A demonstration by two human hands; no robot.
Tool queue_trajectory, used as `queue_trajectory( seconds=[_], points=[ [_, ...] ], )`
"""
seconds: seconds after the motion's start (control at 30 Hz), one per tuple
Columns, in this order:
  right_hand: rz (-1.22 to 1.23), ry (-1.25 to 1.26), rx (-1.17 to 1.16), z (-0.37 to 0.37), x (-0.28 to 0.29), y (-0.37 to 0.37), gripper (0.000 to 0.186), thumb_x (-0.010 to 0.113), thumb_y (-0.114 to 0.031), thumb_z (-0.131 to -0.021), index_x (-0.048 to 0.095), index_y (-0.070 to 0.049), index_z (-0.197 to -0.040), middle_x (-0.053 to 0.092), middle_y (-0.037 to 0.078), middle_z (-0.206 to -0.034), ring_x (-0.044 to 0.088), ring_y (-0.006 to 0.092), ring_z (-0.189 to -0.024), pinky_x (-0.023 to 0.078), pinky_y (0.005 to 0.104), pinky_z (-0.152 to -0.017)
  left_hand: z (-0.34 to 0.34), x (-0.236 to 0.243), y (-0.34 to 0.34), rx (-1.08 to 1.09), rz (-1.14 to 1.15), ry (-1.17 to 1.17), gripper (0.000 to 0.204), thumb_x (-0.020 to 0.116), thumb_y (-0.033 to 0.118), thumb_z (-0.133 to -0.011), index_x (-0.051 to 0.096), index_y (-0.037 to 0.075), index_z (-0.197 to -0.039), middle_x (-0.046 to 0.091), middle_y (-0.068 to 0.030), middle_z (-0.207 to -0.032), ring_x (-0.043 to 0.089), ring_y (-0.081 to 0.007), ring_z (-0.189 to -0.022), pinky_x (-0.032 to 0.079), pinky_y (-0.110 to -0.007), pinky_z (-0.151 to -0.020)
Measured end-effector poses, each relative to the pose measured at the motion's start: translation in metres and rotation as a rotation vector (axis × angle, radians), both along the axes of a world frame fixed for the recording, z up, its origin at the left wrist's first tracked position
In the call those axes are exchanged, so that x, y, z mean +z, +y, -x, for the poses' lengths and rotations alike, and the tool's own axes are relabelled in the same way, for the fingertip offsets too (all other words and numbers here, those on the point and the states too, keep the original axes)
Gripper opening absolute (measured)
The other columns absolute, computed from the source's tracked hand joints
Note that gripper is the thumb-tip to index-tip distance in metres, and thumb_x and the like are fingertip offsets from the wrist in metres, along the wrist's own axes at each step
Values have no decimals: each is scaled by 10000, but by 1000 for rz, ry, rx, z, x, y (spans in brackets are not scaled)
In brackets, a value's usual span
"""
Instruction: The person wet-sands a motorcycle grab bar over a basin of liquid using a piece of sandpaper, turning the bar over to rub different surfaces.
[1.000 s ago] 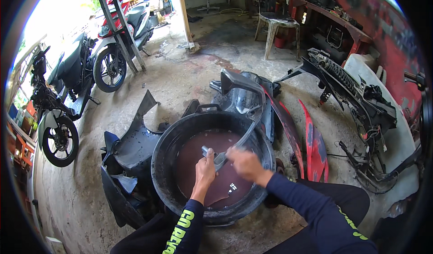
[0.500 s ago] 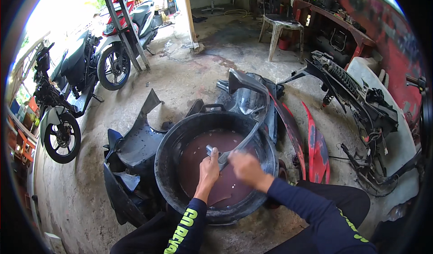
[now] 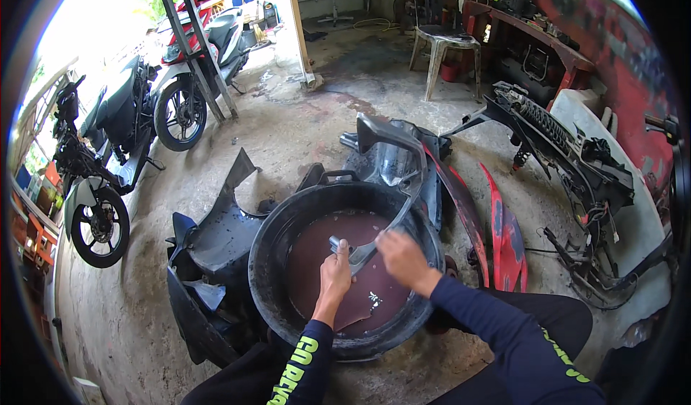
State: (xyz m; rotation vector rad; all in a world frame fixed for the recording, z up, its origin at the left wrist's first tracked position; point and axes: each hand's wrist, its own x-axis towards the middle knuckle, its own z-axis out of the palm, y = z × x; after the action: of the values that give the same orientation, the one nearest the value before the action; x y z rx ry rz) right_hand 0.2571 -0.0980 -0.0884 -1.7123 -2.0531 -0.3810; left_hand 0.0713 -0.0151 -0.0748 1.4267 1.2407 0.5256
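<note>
A long, curved grey plastic motorcycle trim piece (image 3: 412, 185) slants across a round black tub (image 3: 260, 275). Its broad upper end rises past the far rim, and its lower end is over the reddish-brown water (image 3: 317, 243). My left hand (image 3: 334, 279) grips that lower end, thumb up, above the water. Farther up the strip, my right hand (image 3: 404, 261) is closed with its fingertips against the trim's edge. Whatever those fingers may hold is hidden. A brownish flat piece (image 3: 354, 316) shows at the water's near side.
Dark fairing panels (image 3: 223, 236) lie left of the tub, with others behind it. Red panels (image 3: 507, 239) are at its right. Beyond those stands a stripped motorcycle frame (image 3: 554, 142). Motorcycles (image 3: 108, 153) are parked at left; a plastic chair (image 3: 443, 38) stands at the back.
My right hand, blurred before, has shifted slightly right and up along the trim piece. The trim's upper end has dipped a little left. My left hand keeps its grip.
</note>
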Motion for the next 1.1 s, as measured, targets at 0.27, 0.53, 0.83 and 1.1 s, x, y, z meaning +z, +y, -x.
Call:
queue_trajectory(
  seconds=[0.27, 0.53, 0.83, 1.1],
  points=[
    [-13, 178, 119, 8, 0, -3, 330, 604, -80, -834, 687, 44, -1129, 685, 193, -1163, 621, 308, -1093, 479, 432, -1022, 1, -3, 1, 32, -40, -2, 820, 373, 701, -1001, 661, -58, -883, 575, -81, -618, 583, -161, -517, 435, -318, -483],
    [19, 436, 121, 13, 6, -4, 353, 522, -36, -841, 703, -13, -1144, 698, 202, -1175, 650, 343, -1153, 496, 443, -1035, 2, -9, 0, 36, -52, -25, 871, 364, 700, -1002, 682, -111, -1006, 618, -126, -655, 642, -194, -550, 492, -362, -533],
    [49, 433, 92, -6, -3, -1, 353, 553, -75, -868, 688, 0, -1185, 681, 214, -1233, 646, 324, -1189, 496, 425, -1048, 1, -12, 2, 23, -26, 9, 865, 342, 705, -1005, 680, -89, -941, 594, -105, -624, 601, -187, -525, 466, -347, -517],
    [73, 291, 42, -24, -2, 9, 365, 565, -143, -869, 695, -2, -1179, 692, 196, -1222, 653, 319, -1179, 501, 427, -1032, -5, -7, -4, 4, -28, 21, 867, 338, 710, -1002, 667, -85, -897, 583, -100, -616, 617, -187, -537, 475, -345, -516]
  ],
)
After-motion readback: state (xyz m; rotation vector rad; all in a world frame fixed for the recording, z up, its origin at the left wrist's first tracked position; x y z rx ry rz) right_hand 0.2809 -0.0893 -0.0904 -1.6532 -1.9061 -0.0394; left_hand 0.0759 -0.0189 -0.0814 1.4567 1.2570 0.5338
